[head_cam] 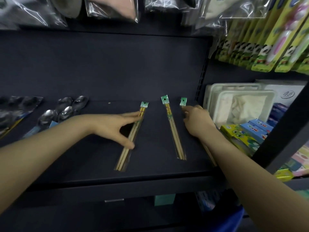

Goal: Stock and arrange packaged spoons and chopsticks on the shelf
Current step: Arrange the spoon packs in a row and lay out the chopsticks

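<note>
3 packs of chopsticks lie flat on the dark shelf [103, 164], each with its long axis running front to back and its green header card at the far end, toward the back panel. the left pack [132, 134] leans, its near end swung to the left and its header to the right. the middle pack [173, 129] tilts the other way, near end to the right. the right pack [183, 102] is mostly hidden under a hand and forearm; only its green header and a pale strip near the shelf's front edge show.

the left hand [115, 126] reaches in from the lower left, palm down, spread open: the fingertips touch the upper part of the left pack and the thumb presses its left edge lower down, spanning it without closing around it. the right hand [197, 121] comes in from the lower right, back of the hand up, fingers curled down onto the right pack just below its header; whether they pinch it or only press cannot be told.

packaged spoons [65, 108] lie on the left of the shelf, bowls toward the back, well apart from the chopsticks.
</note>
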Demonstrator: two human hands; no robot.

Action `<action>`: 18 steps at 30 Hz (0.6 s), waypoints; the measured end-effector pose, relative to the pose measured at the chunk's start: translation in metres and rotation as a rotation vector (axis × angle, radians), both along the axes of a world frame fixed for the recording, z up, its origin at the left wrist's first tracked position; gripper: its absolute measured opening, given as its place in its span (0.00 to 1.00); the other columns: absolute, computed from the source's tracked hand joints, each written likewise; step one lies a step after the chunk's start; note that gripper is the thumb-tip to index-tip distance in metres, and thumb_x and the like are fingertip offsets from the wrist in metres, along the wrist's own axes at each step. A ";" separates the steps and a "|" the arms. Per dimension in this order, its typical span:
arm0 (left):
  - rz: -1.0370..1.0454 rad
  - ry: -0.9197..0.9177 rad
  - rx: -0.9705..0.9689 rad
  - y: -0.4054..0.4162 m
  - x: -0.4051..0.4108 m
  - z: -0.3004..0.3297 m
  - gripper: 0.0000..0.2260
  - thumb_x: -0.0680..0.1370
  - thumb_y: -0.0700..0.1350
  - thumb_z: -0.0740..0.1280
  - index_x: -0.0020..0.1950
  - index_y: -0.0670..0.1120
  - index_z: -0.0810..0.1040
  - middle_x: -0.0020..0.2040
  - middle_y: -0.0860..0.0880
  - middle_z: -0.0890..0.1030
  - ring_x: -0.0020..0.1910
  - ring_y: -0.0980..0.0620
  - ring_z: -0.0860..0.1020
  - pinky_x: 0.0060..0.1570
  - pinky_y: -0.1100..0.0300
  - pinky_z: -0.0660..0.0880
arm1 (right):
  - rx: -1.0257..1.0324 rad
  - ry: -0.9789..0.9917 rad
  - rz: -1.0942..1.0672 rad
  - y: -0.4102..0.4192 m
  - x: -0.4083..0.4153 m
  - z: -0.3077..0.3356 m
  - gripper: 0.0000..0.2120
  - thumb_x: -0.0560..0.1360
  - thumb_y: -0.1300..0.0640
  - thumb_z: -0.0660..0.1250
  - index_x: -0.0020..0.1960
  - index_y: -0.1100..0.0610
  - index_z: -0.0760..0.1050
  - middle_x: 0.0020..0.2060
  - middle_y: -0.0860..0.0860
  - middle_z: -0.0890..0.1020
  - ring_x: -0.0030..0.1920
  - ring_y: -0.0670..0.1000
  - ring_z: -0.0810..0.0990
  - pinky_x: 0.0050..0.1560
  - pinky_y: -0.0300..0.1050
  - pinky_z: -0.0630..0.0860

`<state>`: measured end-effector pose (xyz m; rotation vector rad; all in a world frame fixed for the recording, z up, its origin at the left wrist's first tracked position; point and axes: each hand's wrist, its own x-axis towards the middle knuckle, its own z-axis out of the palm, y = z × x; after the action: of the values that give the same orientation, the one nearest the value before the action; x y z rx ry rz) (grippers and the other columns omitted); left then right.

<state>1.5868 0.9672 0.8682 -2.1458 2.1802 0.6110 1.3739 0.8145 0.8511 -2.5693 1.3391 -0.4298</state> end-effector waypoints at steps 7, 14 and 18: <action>0.076 0.056 -0.042 -0.011 -0.012 -0.015 0.63 0.48 0.82 0.53 0.75 0.52 0.42 0.73 0.61 0.44 0.71 0.64 0.44 0.69 0.68 0.44 | 0.104 -0.105 0.043 0.004 0.004 0.001 0.16 0.74 0.61 0.67 0.61 0.62 0.72 0.57 0.58 0.78 0.58 0.57 0.76 0.47 0.39 0.66; 0.161 0.029 -0.080 -0.036 -0.045 -0.019 0.46 0.69 0.67 0.61 0.75 0.49 0.40 0.77 0.52 0.41 0.76 0.54 0.45 0.73 0.60 0.47 | 0.125 -0.117 -0.050 0.004 0.004 0.001 0.24 0.72 0.52 0.71 0.63 0.61 0.68 0.57 0.57 0.77 0.56 0.57 0.76 0.46 0.44 0.70; 0.142 0.039 -0.086 -0.045 -0.057 -0.019 0.44 0.69 0.68 0.60 0.76 0.52 0.44 0.77 0.54 0.42 0.76 0.53 0.49 0.73 0.60 0.51 | 0.149 -0.083 -0.072 0.000 -0.004 -0.002 0.18 0.71 0.49 0.71 0.54 0.58 0.72 0.51 0.55 0.79 0.48 0.54 0.77 0.44 0.45 0.73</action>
<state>1.5301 0.9226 0.8492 -2.3677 2.1246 0.5800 1.3699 0.8147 0.8488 -2.3635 1.3834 -0.4272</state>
